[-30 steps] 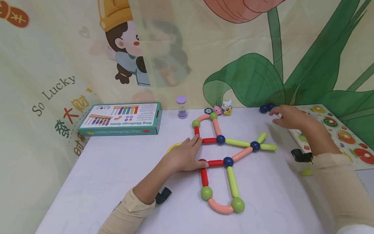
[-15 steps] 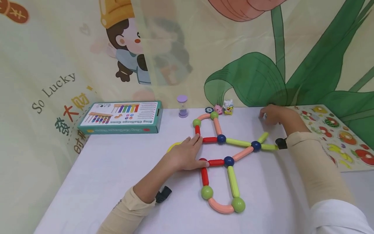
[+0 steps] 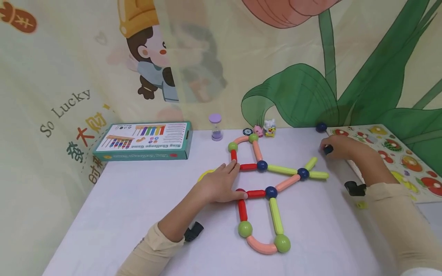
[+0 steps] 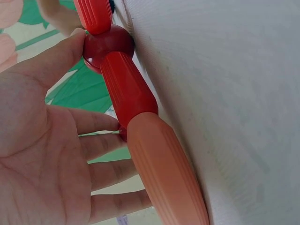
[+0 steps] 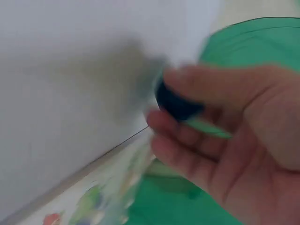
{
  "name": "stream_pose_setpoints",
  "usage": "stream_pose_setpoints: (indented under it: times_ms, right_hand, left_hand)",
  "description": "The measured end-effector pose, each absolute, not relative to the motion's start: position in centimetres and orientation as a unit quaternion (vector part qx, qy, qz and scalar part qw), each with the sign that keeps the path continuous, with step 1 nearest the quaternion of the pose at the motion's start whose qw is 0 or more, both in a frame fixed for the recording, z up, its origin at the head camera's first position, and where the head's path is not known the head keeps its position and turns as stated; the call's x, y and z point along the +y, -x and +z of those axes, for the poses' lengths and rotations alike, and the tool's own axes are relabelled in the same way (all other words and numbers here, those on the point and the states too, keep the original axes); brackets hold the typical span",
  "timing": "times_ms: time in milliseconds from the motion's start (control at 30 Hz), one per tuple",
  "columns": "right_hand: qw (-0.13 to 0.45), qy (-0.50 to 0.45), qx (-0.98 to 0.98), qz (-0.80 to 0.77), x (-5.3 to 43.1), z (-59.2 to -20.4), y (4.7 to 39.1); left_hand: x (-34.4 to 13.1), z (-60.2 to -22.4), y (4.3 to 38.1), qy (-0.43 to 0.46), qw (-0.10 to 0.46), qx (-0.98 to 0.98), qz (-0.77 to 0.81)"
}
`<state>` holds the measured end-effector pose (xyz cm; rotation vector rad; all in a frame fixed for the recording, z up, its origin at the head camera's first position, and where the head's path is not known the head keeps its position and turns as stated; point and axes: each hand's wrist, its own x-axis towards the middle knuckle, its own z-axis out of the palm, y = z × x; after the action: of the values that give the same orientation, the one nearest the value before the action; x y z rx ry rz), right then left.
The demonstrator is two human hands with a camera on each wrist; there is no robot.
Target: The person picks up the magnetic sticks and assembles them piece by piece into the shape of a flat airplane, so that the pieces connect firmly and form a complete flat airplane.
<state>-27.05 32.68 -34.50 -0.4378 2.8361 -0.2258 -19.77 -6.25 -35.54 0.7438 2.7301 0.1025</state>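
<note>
A figure of magnetic rods and balls lies on the table, with red rods (image 3: 256, 194), salmon rods (image 3: 288, 183), lime-green rods (image 3: 275, 216), green balls (image 3: 245, 229) and dark blue balls (image 3: 271, 192). My left hand (image 3: 219, 184) rests at its left side with straight fingers. In the left wrist view, the thumb touches a dark red ball (image 4: 108, 46), and the fingertips reach behind a red rod (image 4: 129, 89) and a salmon rod (image 4: 164, 168). At the right, my right hand (image 3: 340, 147) pinches a dark blue ball (image 5: 176, 101) between thumb and fingers. Another blue ball (image 3: 321, 127) sits by the backdrop.
A Ring Challenge Game box (image 3: 142, 141) lies at the back left. Along the back stand a purple sand timer (image 3: 216, 127) and small toy figures (image 3: 269, 128). A fruit-picture board (image 3: 397, 153) lies at the right, near a small lime-green piece (image 3: 361, 205).
My right hand reached to the two blue balls at the back, took one, and drew back toward the right and front with it. My left hand has stayed in place.
</note>
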Motion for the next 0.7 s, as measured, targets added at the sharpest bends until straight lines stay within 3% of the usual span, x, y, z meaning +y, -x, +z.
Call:
stream_pose_setpoints:
  times_ms: [333,700]
  right_hand:
    - [0.103,0.197,0.968,-0.116,29.9,-33.3,24.1]
    - [0.099,0.163,0.977,-0.1,31.5,-33.2,26.8]
  left_hand:
    - [-6.2,-35.6,19.8,-0.259,0.149,0.954,0.032]
    - [-6.2,-35.5,19.7,-0.266,0.152,0.951,0.033]
